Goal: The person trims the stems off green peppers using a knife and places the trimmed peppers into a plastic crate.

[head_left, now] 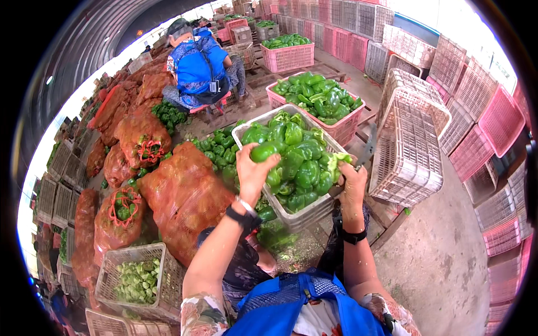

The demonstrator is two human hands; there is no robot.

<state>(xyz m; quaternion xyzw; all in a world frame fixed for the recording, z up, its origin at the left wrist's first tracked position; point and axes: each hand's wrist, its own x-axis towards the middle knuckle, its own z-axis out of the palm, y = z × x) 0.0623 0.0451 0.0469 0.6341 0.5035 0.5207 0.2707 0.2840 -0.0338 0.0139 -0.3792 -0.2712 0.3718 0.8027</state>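
My left hand (pixel 255 171) is closed around a green bell pepper (pixel 268 150), above the left side of a pale plastic crate (pixel 290 223) heaped with more green peppers (pixel 305 154). At the crate's right side my right hand (pixel 354 183) is closed on a knife (pixel 369 147). Its dark blade points up and away, and its handle is mostly hidden by the fingers. A pale green pepper piece (pixel 335 162) shows at the right fingertips; whether they pinch it or only touch it, I cannot tell.
Left stand red mesh sacks (pixel 188 193) and a crate of pale green trimmings (pixel 137 280). Loose peppers (pixel 221 151) lie beyond. A pink crate of peppers (pixel 350 126) stands behind mine. Stacked crates (pixel 409 151) line the right. A person in blue (pixel 196 64) sits ahead.
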